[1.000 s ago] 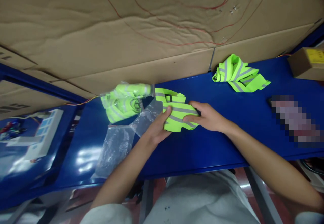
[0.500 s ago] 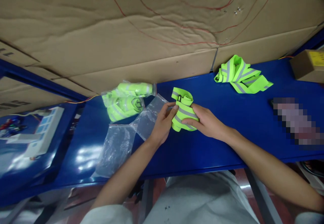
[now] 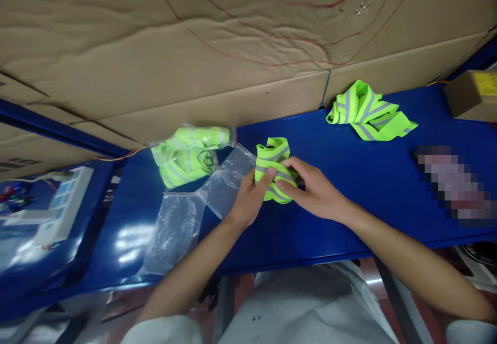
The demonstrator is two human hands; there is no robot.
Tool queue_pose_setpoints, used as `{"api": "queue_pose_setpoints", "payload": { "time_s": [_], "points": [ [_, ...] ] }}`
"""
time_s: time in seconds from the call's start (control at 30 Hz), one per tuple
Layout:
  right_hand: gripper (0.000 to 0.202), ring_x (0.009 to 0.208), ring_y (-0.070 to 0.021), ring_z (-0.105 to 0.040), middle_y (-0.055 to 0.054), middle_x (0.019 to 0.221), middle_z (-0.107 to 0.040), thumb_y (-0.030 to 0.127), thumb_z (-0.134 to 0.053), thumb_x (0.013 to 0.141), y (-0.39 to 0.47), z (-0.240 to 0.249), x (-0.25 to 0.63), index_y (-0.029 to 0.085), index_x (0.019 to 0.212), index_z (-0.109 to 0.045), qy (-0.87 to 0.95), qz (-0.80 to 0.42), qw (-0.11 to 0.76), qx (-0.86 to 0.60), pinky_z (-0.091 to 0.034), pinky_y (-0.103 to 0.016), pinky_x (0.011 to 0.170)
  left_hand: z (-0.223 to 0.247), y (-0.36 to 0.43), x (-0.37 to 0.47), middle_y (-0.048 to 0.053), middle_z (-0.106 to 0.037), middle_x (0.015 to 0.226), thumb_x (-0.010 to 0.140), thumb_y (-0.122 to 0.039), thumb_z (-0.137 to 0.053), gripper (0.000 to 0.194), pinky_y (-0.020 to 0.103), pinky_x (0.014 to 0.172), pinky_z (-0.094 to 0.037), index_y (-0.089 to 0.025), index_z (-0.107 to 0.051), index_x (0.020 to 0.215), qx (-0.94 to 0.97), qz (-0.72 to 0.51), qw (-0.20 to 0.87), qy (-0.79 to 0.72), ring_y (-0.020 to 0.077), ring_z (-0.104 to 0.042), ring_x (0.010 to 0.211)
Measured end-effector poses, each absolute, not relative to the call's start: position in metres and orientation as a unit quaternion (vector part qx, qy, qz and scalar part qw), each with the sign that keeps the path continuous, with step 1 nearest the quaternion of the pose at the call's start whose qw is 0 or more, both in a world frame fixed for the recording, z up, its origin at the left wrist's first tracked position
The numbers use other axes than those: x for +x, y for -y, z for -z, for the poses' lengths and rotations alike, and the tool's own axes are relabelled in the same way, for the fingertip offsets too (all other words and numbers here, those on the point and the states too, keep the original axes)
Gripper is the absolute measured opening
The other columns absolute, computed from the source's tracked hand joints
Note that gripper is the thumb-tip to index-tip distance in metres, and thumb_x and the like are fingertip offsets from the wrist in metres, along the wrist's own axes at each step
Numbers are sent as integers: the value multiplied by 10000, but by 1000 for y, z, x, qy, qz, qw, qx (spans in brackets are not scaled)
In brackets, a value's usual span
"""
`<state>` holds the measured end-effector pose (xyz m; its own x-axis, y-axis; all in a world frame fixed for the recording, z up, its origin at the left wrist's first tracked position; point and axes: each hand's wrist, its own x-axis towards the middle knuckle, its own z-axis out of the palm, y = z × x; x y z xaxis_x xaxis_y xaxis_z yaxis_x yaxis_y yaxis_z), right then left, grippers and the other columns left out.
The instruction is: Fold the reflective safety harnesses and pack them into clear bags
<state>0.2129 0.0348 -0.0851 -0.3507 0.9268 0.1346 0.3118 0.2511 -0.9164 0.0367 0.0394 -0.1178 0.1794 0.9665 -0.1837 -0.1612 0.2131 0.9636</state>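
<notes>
Between my two hands is a folded bundle of reflective strap [image 3: 274, 152], bright yellow-green with grey stripes. My left hand [image 3: 250, 194] grips its left side, thumb lying across the front. On the right edge, my right hand [image 3: 312, 186] has thumb and fingers closed on the bundle. Fingers behind the strap are partly hidden. Left of my hands lie two clear zip bags, one nearer bag [image 3: 176, 225] and one farther bag [image 3: 227, 181], both flat. Beyond them sit rolled yellow-green straps in clear bags [image 3: 186, 160].
A loose heap of the same strap [image 3: 368, 113] lies at the back right of the blue table [image 3: 349, 235]. A pixelated object [image 3: 454, 183] is at the right, near a cardboard box [image 3: 471, 95]. A white power strip [image 3: 64, 206] stands far left. Cardboard [image 3: 233, 90] walls the back.
The strap's free end with its black buckle, which stood up at the top, is now folded in or turned out of sight. The bundle looks more compact, and my left thumb has moved across its front.
</notes>
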Motion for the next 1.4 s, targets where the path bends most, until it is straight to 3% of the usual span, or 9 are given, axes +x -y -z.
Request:
{"api": "queue_pose_setpoints", "payload": {
  "time_s": [0.13, 0.3, 0.53, 0.77, 0.9, 1.0, 1.1, 1.23, 1.4],
  "points": [
    [424, 853, -177, -633, -26, 986, -659, 479, -753, 851, -39, 83, 218, 226, 1143, -578, 567, -608, 351, -430, -519, -305, 730, 119, -44, 35, 56, -747, 1003, 879, -556, -718, 425, 317, 843, -554, -185, -717, 1086, 447, -488, 577, -479, 213, -706, 943],
    [469, 908, -164, -646, -32, 1024, -667, 454, -763, 842, -40, 85, 215, 239, 1215, -576, 508, -661, 388, -394, -545, -316, 800, 117, -47, 31, 52, -748, 1071, 874, -562, -716, 404, 357, 918, -550, -221, -712, 1090, 474, -516, 515, -494, 247, -696, 1046],
    [419, 637, -113, -507, 60, 711, -538, 488, -826, 751, -44, 92, 212, 220, 952, -574, 568, -553, 427, -436, -425, -262, 583, 109, -44, 37, 84, -738, 1203, 851, -589, -740, 544, 366, 945, -554, -232, -654, 1251, 373, -495, 683, -387, 251, -703, 1123],
    [489, 714, -136, -516, 16, 851, -554, 484, -834, 760, -37, 96, 203, 240, 1011, -493, 627, -354, 447, -531, -449, -292, 657, 109, -45, 34, 118, -734, 1230, 768, -681, -767, 645, 371, 924, -567, -199, -681, 1186, 368, -480, 707, -367, 286, -688, 1166],
    [791, 919, -185, -610, -59, 1150, -595, 500, -918, 610, -43, 103, 201, 256, 1186, -434, 539, -506, 476, -477, -554, -329, 762, 110, -40, 31, 105, -755, 1167, 677, -604, -878, 665, 408, 914, -582, -220, -701, 1191, 411, -446, 710, -358, 300, -709, 1107],
    [783, 985, -216, -657, -58, 1131, -658, 537, -898, 643, -47, 102, 207, 248, 1255, -504, 536, -672, 389, -332, -586, -377, 855, 106, -35, 29, 106, -773, 1100, 696, -590, -866, 607, 429, 891, -598, -222, -726, 1158, 413, -398, 742, -348, 322, -718, 1082],
    [778, 927, -218, -676, -72, 1122, -687, 607, -864, 680, -47, 94, 218, 230, 1290, -561, 545, -728, 347, -227, -598, -375, 803, 97, -32, 22, 120, -784, 1015, 694, -655, -824, 614, 469, 834, -615, -209, -749, 1109, 404, -376, 764, -334, 361, -739, 1017],
    [734, 1076, -233, -663, -108, 1355, -609, 740, -639, 843, -43, 78, 231, 277, 1398, -513, 532, -662, 457, -264, -582, -381, 882, 87, -31, 12, 109, -793, 1025, 704, -486, -883, 518, 443, 808, -616, -213, -752, 1125, 494, -351, 724, -328, 338, -756, 936],
    [403, 1031, -199, -648, -89, 1247, -634, 531, -625, 959, -39, 72, 233, 273, 1265, -572, 539, -372, 588, -474, -549, -355, 910, 92, -37, 17, 89, -780, 1129, 780, -318, -856, 448, 385, 886, -596, -211, -703, 1187, 563, -393, 638, -347, 286, -739, 1006]
  ]
}}
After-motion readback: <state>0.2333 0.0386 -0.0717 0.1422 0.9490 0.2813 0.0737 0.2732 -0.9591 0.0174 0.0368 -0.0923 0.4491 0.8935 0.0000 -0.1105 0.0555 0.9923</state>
